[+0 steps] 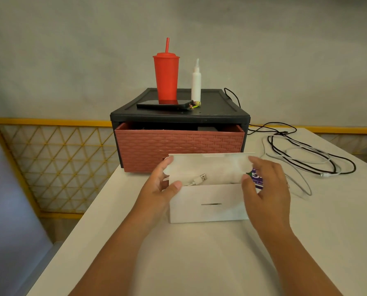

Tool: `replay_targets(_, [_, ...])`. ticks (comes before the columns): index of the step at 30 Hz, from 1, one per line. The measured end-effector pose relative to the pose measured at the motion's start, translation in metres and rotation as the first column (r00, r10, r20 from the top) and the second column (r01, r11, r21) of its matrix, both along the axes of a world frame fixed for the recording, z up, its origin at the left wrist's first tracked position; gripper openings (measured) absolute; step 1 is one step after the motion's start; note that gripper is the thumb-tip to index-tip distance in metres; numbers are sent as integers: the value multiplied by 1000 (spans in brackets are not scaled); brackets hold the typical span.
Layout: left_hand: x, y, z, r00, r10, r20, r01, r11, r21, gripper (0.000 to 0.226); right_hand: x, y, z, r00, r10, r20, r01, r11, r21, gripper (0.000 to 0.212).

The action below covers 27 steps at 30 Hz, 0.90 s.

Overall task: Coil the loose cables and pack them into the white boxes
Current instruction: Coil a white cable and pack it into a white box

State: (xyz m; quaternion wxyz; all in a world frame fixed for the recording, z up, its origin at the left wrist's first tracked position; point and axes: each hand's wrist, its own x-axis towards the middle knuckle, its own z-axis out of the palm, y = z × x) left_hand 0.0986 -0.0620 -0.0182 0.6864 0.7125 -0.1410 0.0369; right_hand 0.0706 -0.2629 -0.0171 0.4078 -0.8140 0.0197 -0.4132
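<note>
Far to my left, beyond the desk point(199, 253) edge, runs a yellow lattice railing point(56, 165). My left grip point(161, 184) is clamped on the left end of the white box point(208, 208): the thumb lies on the top of its near wall and the fingers curl round behind, touching the left end of the raised lid flap point(210, 165). The box stands on the desk near me, at about the middle, open at the top, with a thin slot in its near face. Inside it lies a white cable point(200, 179), its USB plug poking up just behind the near wall; how much of it is coiled below I cannot tell. Just beyond the box sits a black drawer unit point(221, 113) with a reddish woven-pattern drawer point(178, 146) pulled slightly out. On top of the unit a red tumbler point(166, 77) with a straw stands upright, a dark phone point(163, 105) lies flat at its foot, and a white bottle point(196, 82) with a pointed tip stands just right of the tumbler. My right grip point(266, 184) is clamped on the box's right end, thumb at the near right corner and fingers up on the right end of the flap. A purple label point(257, 178) shows between thumb and fingers there. On the far right of the desk, well apart from the box, a black cable point(353, 167) and a second white cable point(325, 175) lie loose and tangled together, uncoiled.
</note>
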Motion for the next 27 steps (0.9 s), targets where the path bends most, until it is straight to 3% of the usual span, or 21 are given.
replay_targets(2, [2, 2, 0, 1000, 8, -11, -8, 1000, -3, 50, 3, -2, 0, 993, 9, -114, 11, 984, 177, 46])
replay_targets(5, [4, 3, -3, 1000, 27, -16, -27, 1000, -2, 46, 6, 0, -2, 928, 202, -313, -97, 942, 320, 56])
replay_targets(7, [4, 2, -4, 999, 53, -8, -52, 999, 9, 45, 5, 3, -6, 887, 289, -361, -177, 933, 312, 54])
replay_targets(11, [8, 4, -10, 989, 142, 37, -145, 986, 85, 42, 3, 6, -5, 876, 308, -372, -185, 926, 329, 45])
replay_targets(18, [10, 3, -18, 986, 156, 65, -164, 973, 160, 39, 7, 6, -10, 871, 264, -415, -139, 941, 308, 44])
replay_targets(23, [10, -2, -21, 977, 208, 55, -214, 965, 153, 32, 9, 4, -13, 866, 238, -440, -109, 948, 299, 38])
replay_targets(27, [10, -3, -22, 972, 232, 22, -233, 964, 128, 39, 10, 5, -15, 863, 230, -449, -101, 951, 293, 40])
